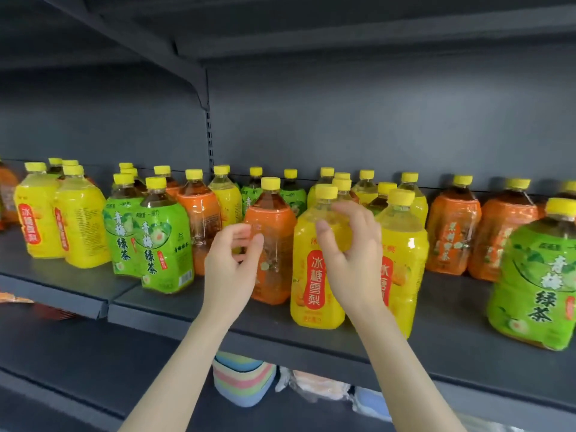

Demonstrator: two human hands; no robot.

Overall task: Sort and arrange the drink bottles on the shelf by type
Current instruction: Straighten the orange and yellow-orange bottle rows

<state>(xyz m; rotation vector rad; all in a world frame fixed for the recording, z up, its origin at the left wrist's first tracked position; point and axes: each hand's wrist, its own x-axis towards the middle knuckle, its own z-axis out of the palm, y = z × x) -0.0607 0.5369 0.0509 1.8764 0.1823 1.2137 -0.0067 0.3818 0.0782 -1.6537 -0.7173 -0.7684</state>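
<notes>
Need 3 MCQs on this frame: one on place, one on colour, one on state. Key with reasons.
1. The left hand is:
A) in front of an orange-label bottle
B) on the lower shelf
C) atop a green-label bottle's cap

2. The bottle caps are:
A) red
B) yellow
C) white

3. The bottles on the shelf are:
A) lying down
B) uncapped
C) upright and capped

Key:
1 A, its fingers overlap the orange label.
2 B, every visible cap is yellow.
3 C, none is tipped or open.
</notes>
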